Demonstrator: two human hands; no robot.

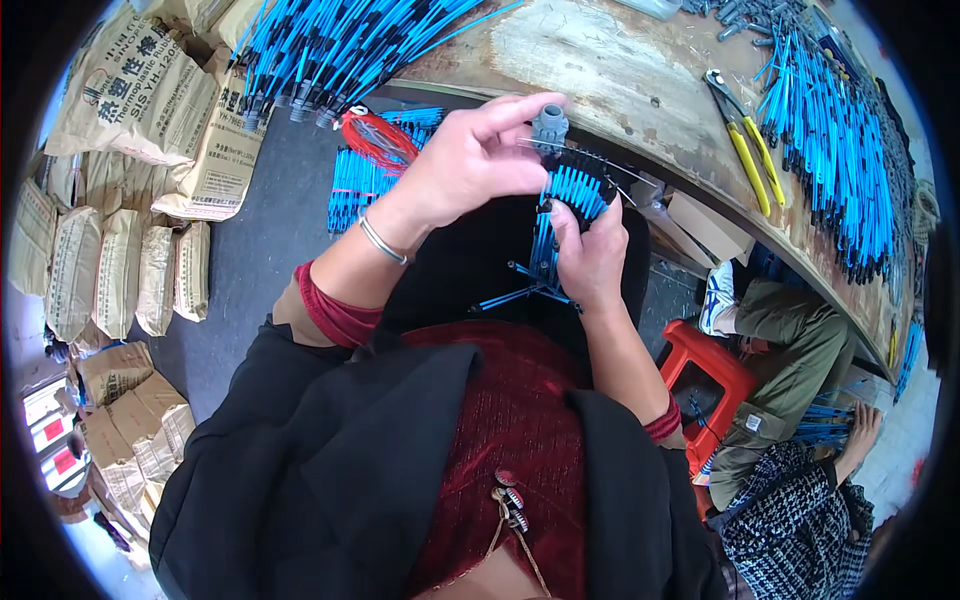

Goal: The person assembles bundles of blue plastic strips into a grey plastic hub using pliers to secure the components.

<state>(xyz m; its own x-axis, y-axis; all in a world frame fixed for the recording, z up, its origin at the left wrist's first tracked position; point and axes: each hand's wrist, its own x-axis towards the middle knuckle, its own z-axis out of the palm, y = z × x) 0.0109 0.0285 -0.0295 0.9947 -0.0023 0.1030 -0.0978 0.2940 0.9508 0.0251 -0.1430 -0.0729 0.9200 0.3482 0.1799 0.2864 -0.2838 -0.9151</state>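
In front of my lap my right hand is closed round a bundle of thin blue sticks with black ends, its thumb pressing on them. Several sticks splay out below, toward my lap. A grey ribbed plastic fitting stands at the bundle's upper end. My left hand curls about this fitting from the left, index finger over its top and thumb low against the blue sticks. A thin wire runs across just right of the fitting. The left fingers partly hide the fitting and the bundle's top.
On the wooden bench lie yellow-handled pliers, a heap of blue sticks and grey fittings. More bundles and red wire are at upper left. Paper sacks line the left. A co-worker sits right, beside a red stool.
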